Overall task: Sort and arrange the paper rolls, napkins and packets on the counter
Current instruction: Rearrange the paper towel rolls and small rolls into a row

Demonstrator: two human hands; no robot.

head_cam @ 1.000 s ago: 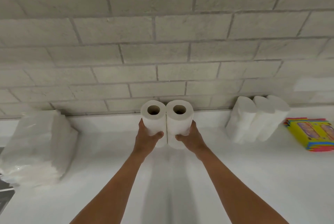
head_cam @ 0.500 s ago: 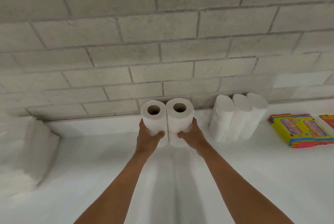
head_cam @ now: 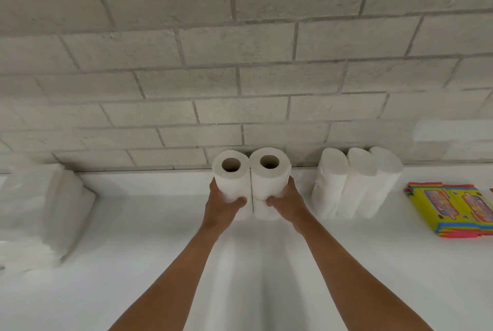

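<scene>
We saw two upright paper rolls pressed side by side near the wall at twelve o'clock on the worktop point(head_cam: 240, 277). The left hand point(head_cam: 222, 204) wrapped the left roll point(head_cam: 231, 176), the right hand point(head_cam: 286, 202) the right roll point(head_cam: 269, 173). We judged them light and soft, easily dented, best gripped low around the sides. At two o'clock stood three wrapped rolls point(head_cam: 354, 184).

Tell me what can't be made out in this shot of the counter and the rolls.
All in the head view:
- Bases of the two held rolls: hidden by the left hand and right hand.
- Colourful packets: cut off by the right edge, print too blurred to read.
- Napkin stack: overexposed, no count possible.
</scene>
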